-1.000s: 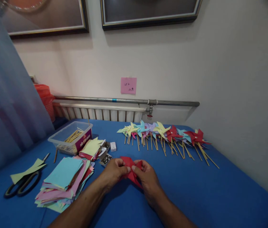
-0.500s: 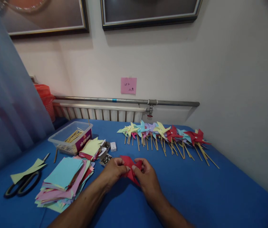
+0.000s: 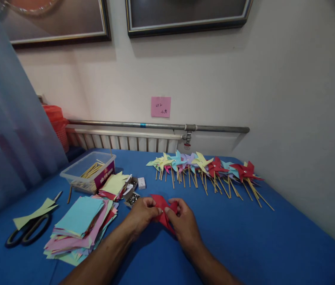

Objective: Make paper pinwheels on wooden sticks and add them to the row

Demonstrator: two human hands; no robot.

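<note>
Red paper (image 3: 164, 208), lower centre of frame, held just above the blue table (image 3: 244, 237). Judged very light, thin and limp: it should crease at the least pressure and tear if tugged. Best taken at the folded-in corners near its middle, thumb against forefinger; a grip out at a loose tip would let it flop.

Look: matte red sheet, partly folded, points sticking out above and below the hands; exact fold pattern not resolvable.

Left hand (image 3: 142, 213): fingers curled in, tips pinching the paper's left part. Right hand (image 3: 184, 221): likewise closed on the right part, thumb on top.

Nearby: stack of coloured paper (image 3: 81, 225) at lower left, scissors (image 3: 27, 231) beyond it, row of finished pinwheels (image 3: 206, 168) at centre right.
</note>
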